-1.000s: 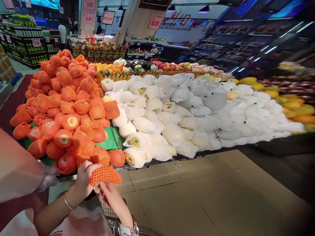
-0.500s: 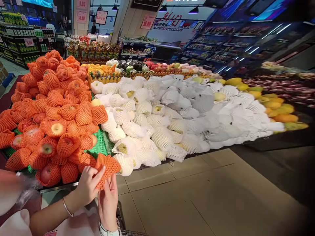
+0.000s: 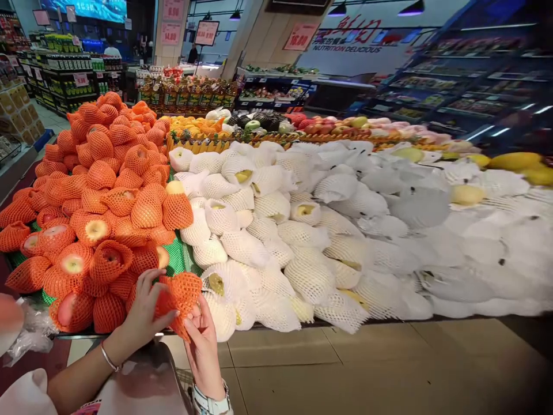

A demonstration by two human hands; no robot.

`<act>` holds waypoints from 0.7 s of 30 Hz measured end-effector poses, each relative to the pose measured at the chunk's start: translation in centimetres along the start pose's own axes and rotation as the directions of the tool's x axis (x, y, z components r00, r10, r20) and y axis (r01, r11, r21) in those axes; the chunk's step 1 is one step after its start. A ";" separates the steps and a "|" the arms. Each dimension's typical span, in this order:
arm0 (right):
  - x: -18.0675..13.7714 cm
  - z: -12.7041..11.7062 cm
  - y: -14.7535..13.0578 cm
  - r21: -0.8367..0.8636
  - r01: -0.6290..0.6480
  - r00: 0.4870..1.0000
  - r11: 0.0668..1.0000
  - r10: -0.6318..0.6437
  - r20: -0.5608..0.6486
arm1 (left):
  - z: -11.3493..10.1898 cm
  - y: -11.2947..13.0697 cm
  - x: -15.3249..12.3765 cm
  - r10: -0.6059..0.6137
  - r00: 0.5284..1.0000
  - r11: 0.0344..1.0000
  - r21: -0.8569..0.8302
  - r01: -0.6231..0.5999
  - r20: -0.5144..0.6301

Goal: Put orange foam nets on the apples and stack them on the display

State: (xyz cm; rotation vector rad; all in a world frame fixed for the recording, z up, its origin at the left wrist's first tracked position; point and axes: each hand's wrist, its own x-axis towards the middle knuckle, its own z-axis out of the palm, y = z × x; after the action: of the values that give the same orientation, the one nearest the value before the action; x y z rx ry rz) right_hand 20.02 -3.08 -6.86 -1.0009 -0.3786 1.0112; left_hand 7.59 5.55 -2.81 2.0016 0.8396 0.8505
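Observation:
An orange foam net (image 3: pixel 186 293) is held up at the front of the display, between both hands. My right hand (image 3: pixel 203 337), with a watch at the wrist, pinches its lower right side. My left hand (image 3: pixel 144 308), wearing a bracelet, curls thumb and fingers around its left end. Whatever fruit the net covers is mostly hidden. Just behind my left hand rises a heap of apples in orange foam nets (image 3: pixel 101 173), some with bare tops showing. Fruit in white foam nets (image 3: pixel 263 242) lies close to my right hand.
Green matting (image 3: pixel 176 253) shows between the two heaps. A crumpled clear plastic bag (image 3: pixel 32 337) is at the left edge, beside a blurred skin-toned shape. A grey surface (image 3: pixel 147 374) sits below my hands. Tiled floor (image 3: pixel 302 369) borders the display.
My view has swung left and closer to the display. My left hand's fingers have spread wider around the net. The right hand still pinches it.

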 end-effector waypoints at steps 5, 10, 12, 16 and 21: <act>2.0 -1.0 -1.8 -0.086 0.022 0.996 0.996 -0.015 0.091 | 0.5 -0.6 0.6 -0.263 0.965 0.965 0.014 0.262 0.016; 3.2 -1.4 -2.6 -0.143 0.129 0.990 0.981 -0.120 0.072 | 0.3 -0.5 0.5 -0.295 0.955 0.954 0.046 0.295 -0.008; 3.4 -1.3 -2.6 -0.160 0.164 0.983 0.973 -0.147 0.112 | 0.5 -0.4 0.4 -0.278 0.959 0.961 -0.018 0.277 -0.062; 3.5 -1.5 -2.3 -0.283 0.129 0.977 0.950 -0.074 0.199 | 1.1 -0.9 0.1 -0.304 0.947 0.950 -0.110 0.293 -0.101; 3.6 -2.0 -2.5 -0.463 0.261 0.920 0.847 -0.073 0.386 | 0.7 -1.3 -0.6 -0.242 0.970 0.936 -0.269 0.228 -0.019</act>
State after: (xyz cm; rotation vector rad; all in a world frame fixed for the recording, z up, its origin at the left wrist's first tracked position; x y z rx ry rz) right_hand 24.52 -1.51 -6.37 -1.2269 -1.0650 0.9463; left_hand 7.49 5.37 -4.43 1.6147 0.9221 0.8314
